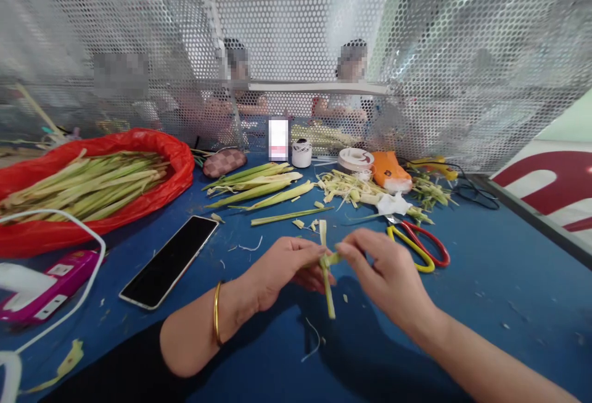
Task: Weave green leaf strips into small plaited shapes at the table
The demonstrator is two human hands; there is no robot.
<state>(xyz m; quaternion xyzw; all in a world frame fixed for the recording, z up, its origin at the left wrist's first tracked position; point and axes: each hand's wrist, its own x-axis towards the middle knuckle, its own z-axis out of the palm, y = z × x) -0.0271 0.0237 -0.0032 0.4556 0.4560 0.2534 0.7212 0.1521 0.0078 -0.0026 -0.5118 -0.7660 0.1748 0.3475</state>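
Between my hands is a small cross-shaped piece of folded green leaf strips (328,295), with one strip pointing up and another down. My left hand (289,264) pinches it at the crossing, thumb on top and fingers beneath. With thumb and forefinger, my right hand (383,267) grips the strip end that sticks out to the right. Just beyond lie loose leaves (263,184) and a single narrow strip (291,215). Scissors (419,246) with red and yellow handles rest right of my right hand, their blades partly hidden under scraps.
At left are a red bag (182,159) of long leaves, a phone (171,261) and a purple power strip (69,286) with a white cable. Behind stand a tape roll (356,159), an orange packet (391,172) and leaf scraps (349,187). A perforated screen (296,33) separates two people beyond.
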